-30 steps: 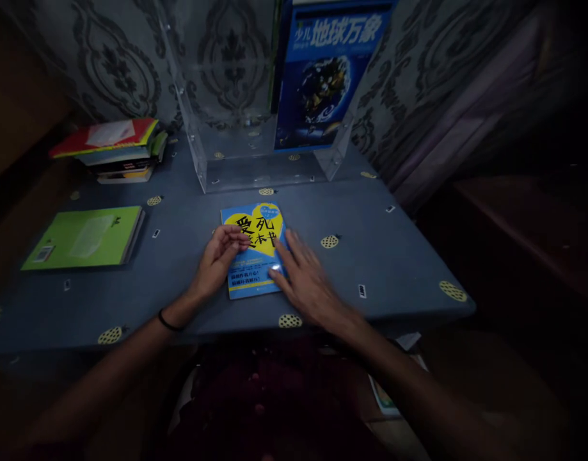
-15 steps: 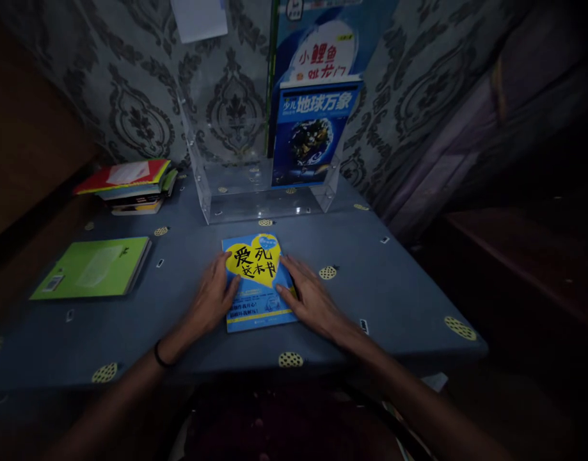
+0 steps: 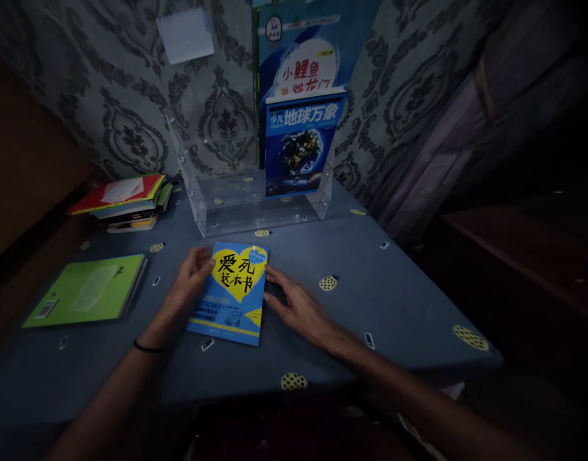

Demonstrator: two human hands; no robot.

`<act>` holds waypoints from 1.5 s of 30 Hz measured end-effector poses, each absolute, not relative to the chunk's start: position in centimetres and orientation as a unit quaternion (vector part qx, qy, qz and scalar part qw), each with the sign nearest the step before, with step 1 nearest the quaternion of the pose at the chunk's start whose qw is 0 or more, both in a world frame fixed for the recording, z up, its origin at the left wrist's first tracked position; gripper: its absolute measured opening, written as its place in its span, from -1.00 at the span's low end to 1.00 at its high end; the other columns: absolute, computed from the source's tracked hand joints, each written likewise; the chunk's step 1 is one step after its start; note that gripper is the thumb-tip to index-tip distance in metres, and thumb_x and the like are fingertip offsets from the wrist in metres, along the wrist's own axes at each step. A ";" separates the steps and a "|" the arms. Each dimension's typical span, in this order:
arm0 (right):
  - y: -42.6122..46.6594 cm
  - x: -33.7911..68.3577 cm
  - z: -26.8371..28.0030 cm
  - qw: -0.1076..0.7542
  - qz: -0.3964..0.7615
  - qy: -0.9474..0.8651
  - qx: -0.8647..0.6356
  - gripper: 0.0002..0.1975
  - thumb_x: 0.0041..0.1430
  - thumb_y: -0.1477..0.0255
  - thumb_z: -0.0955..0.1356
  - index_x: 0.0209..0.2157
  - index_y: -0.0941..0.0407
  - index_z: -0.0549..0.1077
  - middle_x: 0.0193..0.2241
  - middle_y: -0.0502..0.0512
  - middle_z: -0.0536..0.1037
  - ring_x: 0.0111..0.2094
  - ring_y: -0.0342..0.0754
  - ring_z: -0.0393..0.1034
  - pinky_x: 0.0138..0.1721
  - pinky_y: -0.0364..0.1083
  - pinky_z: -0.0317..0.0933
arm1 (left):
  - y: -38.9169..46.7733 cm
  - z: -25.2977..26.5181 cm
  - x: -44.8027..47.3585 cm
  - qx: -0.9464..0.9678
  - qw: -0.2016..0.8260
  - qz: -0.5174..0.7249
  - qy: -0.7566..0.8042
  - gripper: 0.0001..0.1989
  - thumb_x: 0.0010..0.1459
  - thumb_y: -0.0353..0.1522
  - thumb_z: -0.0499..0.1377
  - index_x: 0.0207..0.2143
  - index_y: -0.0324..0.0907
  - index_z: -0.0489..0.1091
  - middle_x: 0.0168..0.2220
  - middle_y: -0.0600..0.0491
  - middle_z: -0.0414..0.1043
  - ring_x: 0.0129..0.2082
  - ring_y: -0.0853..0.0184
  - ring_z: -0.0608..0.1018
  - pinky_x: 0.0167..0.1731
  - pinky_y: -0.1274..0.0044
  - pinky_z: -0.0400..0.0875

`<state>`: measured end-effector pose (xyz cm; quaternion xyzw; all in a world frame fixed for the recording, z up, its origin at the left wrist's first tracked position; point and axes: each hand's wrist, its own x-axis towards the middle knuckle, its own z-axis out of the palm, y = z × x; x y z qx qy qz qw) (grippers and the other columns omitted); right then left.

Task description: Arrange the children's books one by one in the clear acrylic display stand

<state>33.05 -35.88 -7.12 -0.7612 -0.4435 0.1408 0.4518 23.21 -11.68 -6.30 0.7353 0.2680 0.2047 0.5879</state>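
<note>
A thin blue paperback with a yellow heart on its cover (image 3: 232, 291) lies flat on the blue patterned surface (image 3: 399, 288), skewed. The left hand (image 3: 188, 282) grips its left edge, fingers curled loosely; the right hand (image 3: 298, 307) lies spread, fingertips at the right edge. Uneven pushing could skew it further — the slick cover may slip.
</note>
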 end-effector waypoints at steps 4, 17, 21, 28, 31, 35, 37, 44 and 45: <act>-35.5 33.0 -7.8 0.465 0.127 -0.431 -0.763 -0.39 0.27 0.34 0.31 0.33 0.04 0.17 0.17 0.24 0.46 0.16 0.20 0.39 0.15 0.36 0.31 | -11.1 -4.7 23.5 0.598 0.703 0.170 0.345 -0.62 0.05 -0.43 0.31 -0.05 -0.23 0.38 -0.24 -0.03 0.57 -0.31 0.32 0.65 -0.28 0.52 0.57; -33.2 35.0 -5.4 0.678 0.292 -0.338 -0.584 -0.46 0.19 0.13 0.40 0.14 0.08 0.41 0.01 0.25 0.59 0.03 0.21 0.50 0.01 0.25 0.43 | -15.1 -0.5 24.5 0.492 0.818 0.212 0.208 -0.72 0.11 -0.30 0.34 -0.17 -0.28 0.50 -0.24 -0.12 0.66 -0.18 0.11 0.69 -0.12 0.34 0.61; -31.5 34.7 -0.6 0.742 0.242 -0.323 -0.535 -0.56 0.20 0.06 0.39 -0.02 0.05 0.47 -0.11 0.12 0.63 -0.08 0.09 0.54 -0.07 0.08 0.46 | -15.7 1.2 25.9 0.506 0.769 0.365 0.139 -0.55 0.09 -0.03 0.32 -0.20 -0.23 0.52 -0.24 -0.05 0.66 -0.11 0.14 0.67 -0.10 0.42 0.59; -29.8 34.3 -4.3 0.747 0.065 -0.312 -0.583 -0.60 0.26 0.00 0.31 -0.14 0.04 0.40 -0.19 0.07 0.58 -0.16 0.00 0.47 -0.13 -0.05 0.39 | -16.0 -2.1 26.4 0.574 0.730 0.355 0.109 -0.37 -0.02 0.20 0.23 -0.30 -0.20 0.53 -0.34 -0.06 0.65 -0.15 0.04 0.66 -0.30 0.40 0.62; -29.7 34.6 -6.5 0.734 0.061 -0.319 -0.597 -0.62 0.30 0.02 0.27 -0.11 0.04 0.37 -0.17 0.08 0.56 -0.16 0.00 0.46 -0.15 -0.07 0.37 | -16.1 -3.2 26.1 0.585 0.719 0.359 0.111 -0.35 -0.07 0.22 0.25 -0.32 -0.19 0.52 -0.35 -0.05 0.65 -0.15 0.03 0.66 -0.32 0.41 0.62; -29.9 34.8 -7.3 0.728 0.066 -0.323 -0.601 -0.62 0.31 0.04 0.27 -0.06 0.03 0.37 -0.12 0.10 0.56 -0.15 0.01 0.46 -0.11 -0.04 0.37 | -15.8 -3.8 25.9 0.591 0.712 0.358 0.126 -0.37 -0.04 0.21 0.23 -0.34 -0.19 0.50 -0.35 -0.08 0.64 -0.11 0.01 0.64 -0.31 0.40 0.61; -30.0 34.8 -7.7 0.726 0.074 -0.323 -0.603 -0.58 0.29 0.03 0.28 -0.02 0.04 0.38 -0.12 0.13 0.57 -0.11 0.04 0.46 -0.08 -0.02 0.38 | -15.4 -4.5 25.9 0.596 0.702 0.362 0.145 -0.39 -0.07 0.20 0.25 -0.36 -0.18 0.48 -0.36 -0.08 0.63 -0.10 0.01 0.63 -0.31 0.40 0.60; -30.0 35.0 -8.3 0.729 0.107 -0.319 -0.596 -0.55 0.26 0.04 0.32 0.03 0.04 0.38 -0.06 0.14 0.58 0.04 0.10 0.43 -0.04 0.00 0.40 | -15.0 -7.9 25.6 0.575 0.698 0.358 0.231 -0.31 -0.24 0.20 0.35 -0.30 -0.17 0.44 -0.35 -0.03 0.63 -0.16 0.08 0.65 -0.20 0.39 0.58; -30.1 34.9 -8.1 0.731 0.109 -0.317 -0.594 -0.54 0.26 0.03 0.32 0.02 0.04 0.38 -0.06 0.13 0.58 0.02 0.09 0.45 -0.03 0.00 0.40 | -15.1 -7.8 25.6 0.567 0.707 0.353 0.233 -0.30 -0.25 0.20 0.35 -0.28 -0.18 0.44 -0.34 -0.03 0.63 -0.16 0.07 0.65 -0.17 0.37 0.58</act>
